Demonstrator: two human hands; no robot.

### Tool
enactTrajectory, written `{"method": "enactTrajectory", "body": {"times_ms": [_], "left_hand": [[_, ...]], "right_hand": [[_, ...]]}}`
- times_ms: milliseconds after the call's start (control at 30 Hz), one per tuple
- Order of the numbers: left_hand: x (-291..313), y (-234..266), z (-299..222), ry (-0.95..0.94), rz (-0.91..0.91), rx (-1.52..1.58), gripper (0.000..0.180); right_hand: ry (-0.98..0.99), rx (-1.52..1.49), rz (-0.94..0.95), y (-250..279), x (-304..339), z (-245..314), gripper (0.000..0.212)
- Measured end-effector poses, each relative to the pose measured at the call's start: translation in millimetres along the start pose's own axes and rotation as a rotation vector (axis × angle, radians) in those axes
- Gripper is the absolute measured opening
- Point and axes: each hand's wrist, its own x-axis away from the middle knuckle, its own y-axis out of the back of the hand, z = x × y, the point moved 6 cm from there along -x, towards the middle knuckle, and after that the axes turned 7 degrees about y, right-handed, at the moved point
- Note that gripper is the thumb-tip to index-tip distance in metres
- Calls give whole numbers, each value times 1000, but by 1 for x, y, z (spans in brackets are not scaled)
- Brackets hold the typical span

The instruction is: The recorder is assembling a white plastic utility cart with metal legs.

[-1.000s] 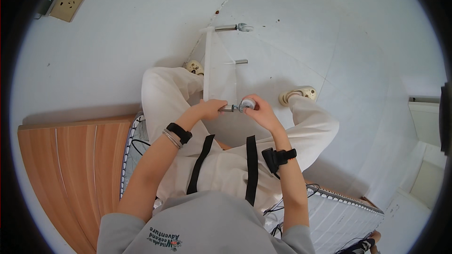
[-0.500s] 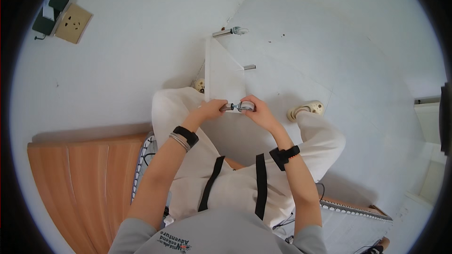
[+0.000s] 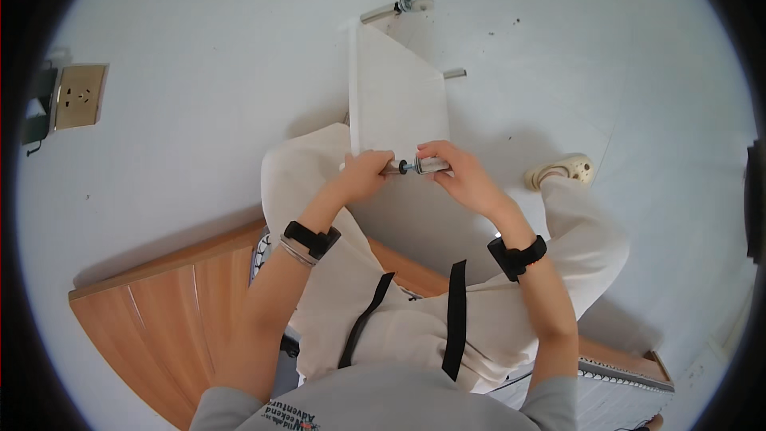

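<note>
A white panel (image 3: 399, 92), which looks like a shelf or tabletop, stands tilted between my legs with metal tubes at its corners. My left hand (image 3: 367, 175) is closed round the near corner's metal tube (image 3: 392, 168), which ends in a black collar. My right hand (image 3: 471, 182) grips a caster wheel (image 3: 432, 165) between thumb and fingers. The caster's thin metal stem (image 3: 408, 166) lines up with the tube's end; how deep it sits inside I cannot tell.
Another caster (image 3: 416, 5) is on the panel's far tube (image 3: 378, 13); a short bare tube (image 3: 455, 73) sticks out at right. A wooden bed end (image 3: 167, 311) lies at left. A wall socket (image 3: 80, 96) is at far left. My shoe (image 3: 562, 171) rests on the floor.
The view has shifted, and the panel now shows more fully. The caster in my right hand has turned, its wheel now seen more edge-on. Both hands keep their hold.
</note>
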Motion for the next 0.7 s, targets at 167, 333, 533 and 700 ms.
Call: {"method": "enactTrajectory", "body": {"times_ms": [167,333,533,700], "left_hand": [[6,5,-15,-83,-90,37,4],[7,5,-23,-56,-125,-69,9],[10,6,-30,-24,-171,-35,20],[24,6,-49,-154,-304,-116,39]], "right_hand": [[-15,11,23,5,2,-6,31],[-82,66,113,13,-4,3,27],[-374,-38,18,17,3,-12,39],[-474,-294,-134,17,9,-31,45]]}}
